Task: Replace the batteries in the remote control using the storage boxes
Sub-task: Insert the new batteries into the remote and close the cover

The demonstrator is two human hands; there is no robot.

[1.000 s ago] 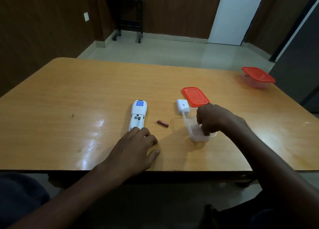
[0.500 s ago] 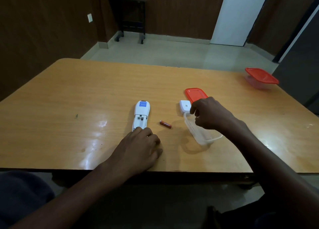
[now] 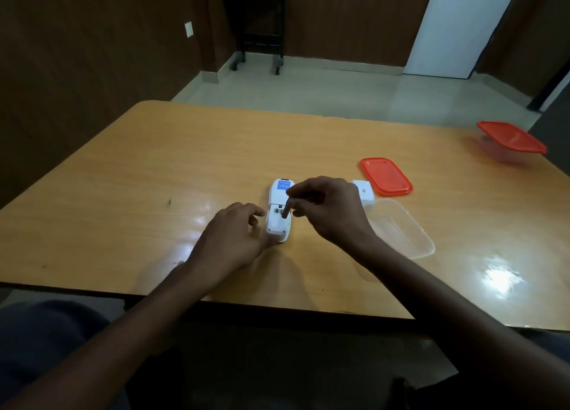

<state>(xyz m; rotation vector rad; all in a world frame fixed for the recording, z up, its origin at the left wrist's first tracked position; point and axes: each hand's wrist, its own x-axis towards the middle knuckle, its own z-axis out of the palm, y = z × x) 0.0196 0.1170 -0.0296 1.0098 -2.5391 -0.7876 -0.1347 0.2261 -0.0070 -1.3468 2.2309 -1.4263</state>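
The white plastic remote control (image 3: 279, 212) lies back-up near the table's (image 3: 154, 169) front edge, long axis running near to far. Left hand (image 3: 229, 240) grips its near end; right hand (image 3: 324, 209), fingers curled, pokes a dark fingertip-held piece, likely a battery, into the open bay.

I sit in a plain meeting-type room. Dark wood-panelled walls (image 3: 92, 54), a tiled floor (image 3: 308, 82), a white door (image 3: 456, 23) and my big laminate table (image 3: 154, 169) show it.

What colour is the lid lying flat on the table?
Red. The lid shows plainly in the head view, beside the open clear box.
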